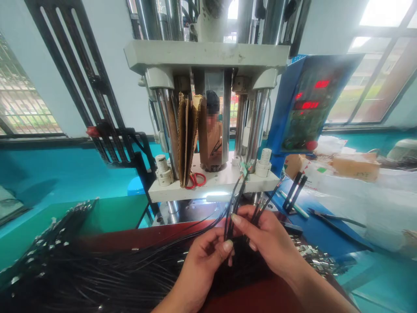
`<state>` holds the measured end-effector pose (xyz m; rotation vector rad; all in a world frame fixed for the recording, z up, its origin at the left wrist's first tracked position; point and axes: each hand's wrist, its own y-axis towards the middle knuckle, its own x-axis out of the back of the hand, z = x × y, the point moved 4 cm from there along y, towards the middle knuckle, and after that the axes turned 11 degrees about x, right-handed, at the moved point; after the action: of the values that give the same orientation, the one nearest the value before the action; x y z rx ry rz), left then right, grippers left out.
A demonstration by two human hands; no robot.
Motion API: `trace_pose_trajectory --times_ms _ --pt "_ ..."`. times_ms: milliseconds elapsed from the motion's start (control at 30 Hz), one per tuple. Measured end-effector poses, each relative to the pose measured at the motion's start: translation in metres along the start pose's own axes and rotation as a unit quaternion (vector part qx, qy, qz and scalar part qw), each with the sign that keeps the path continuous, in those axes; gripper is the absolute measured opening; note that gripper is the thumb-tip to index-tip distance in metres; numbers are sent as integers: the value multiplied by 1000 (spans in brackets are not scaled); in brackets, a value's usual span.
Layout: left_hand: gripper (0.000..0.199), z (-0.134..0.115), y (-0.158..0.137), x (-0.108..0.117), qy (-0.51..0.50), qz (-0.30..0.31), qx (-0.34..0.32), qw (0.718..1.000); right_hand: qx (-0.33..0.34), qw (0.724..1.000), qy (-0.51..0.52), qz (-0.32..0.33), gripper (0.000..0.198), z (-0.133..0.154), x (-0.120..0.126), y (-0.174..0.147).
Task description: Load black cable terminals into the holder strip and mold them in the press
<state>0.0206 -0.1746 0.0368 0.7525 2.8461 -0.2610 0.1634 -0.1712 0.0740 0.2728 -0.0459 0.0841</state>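
In the lower middle of the frame, the left hand (212, 252) pinches a few black wires (240, 191) between thumb and finger, and the right hand (260, 234) pinches, it seems, the same ones just above, perhaps so that their ends stand together, while other wires (269, 200) lean from its fingers, probably kept apart. Behind, at centre, the base (220, 179) of a press (208, 54) carries upright cardboard (187, 134) and red-handled scissors (196, 186). A wire heap (124, 271) fills the lower left, and pliers (339, 218) lie at right, likely for easy reach.
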Motion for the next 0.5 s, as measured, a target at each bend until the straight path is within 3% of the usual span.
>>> trace_pose_trajectory --times_ms 167,367,500 --pt "30 3 0 2 -16 -33 8 999 2 999 -27 -23 30 -3 3 -1" --pt "21 4 -1 3 1 -55 19 998 23 997 16 -79 31 -3 7 -3" --pt "19 2 0 4 2 -48 18 999 20 996 30 -80 32 -5 6 -1"
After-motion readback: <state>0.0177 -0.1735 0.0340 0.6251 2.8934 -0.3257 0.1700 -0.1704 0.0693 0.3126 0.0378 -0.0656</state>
